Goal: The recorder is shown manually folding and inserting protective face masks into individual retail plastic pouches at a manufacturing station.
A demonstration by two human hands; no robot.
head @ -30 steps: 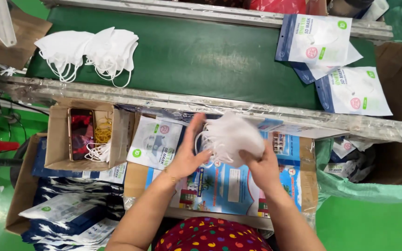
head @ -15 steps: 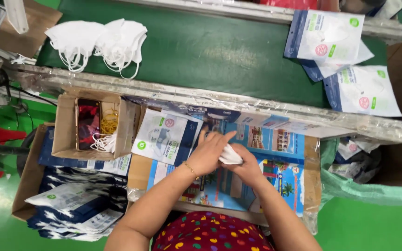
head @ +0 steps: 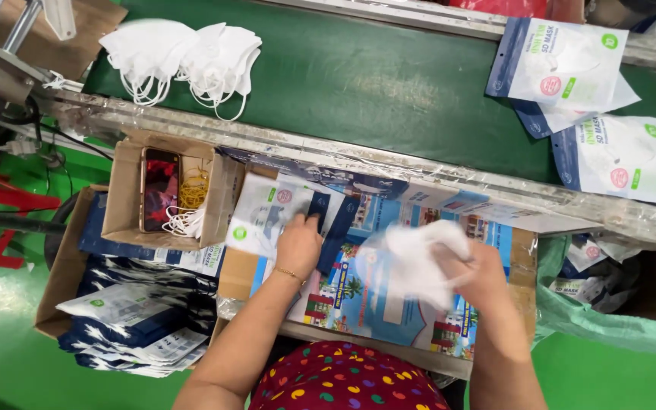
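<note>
1. The step in hand looks like the packing of a folded white mask point(head: 417, 262) into a pouch: the right hand point(head: 480, 273) is closed around the mask, which is blurred, so the exact finger hold cannot be told.
2. The left hand point(head: 298, 244) reaches forward to a stack of empty pouches point(head: 271, 216), white-fronted with dark blue backs. Its fingers lie on the top one, curled narrowly; whether they have pinched it or only touch it cannot be told.
3. The mask sits wholly in the right hand, above the printed cardboard tray point(head: 521, 262) in front of the person. It is well apart from the pouch stack and to its right.
4. Judged from this, the next move calls for one pouch to be separated from the stack and its mouth opened, then brought to the mask. A likely slip is taking two pouches at once.
5. Around the work: a small cardboard box point(head: 127, 199) just left of the stack holds a phone point(head: 159, 188) and loose ear loops. A pile of loose masks point(head: 184, 57) lies on the green belt point(head: 358, 83) at the far left. Filled packs point(head: 563, 64) lie on the belt at the far right.
6. More pouches point(head: 127, 323) lie in a carton at the lower left.
</note>
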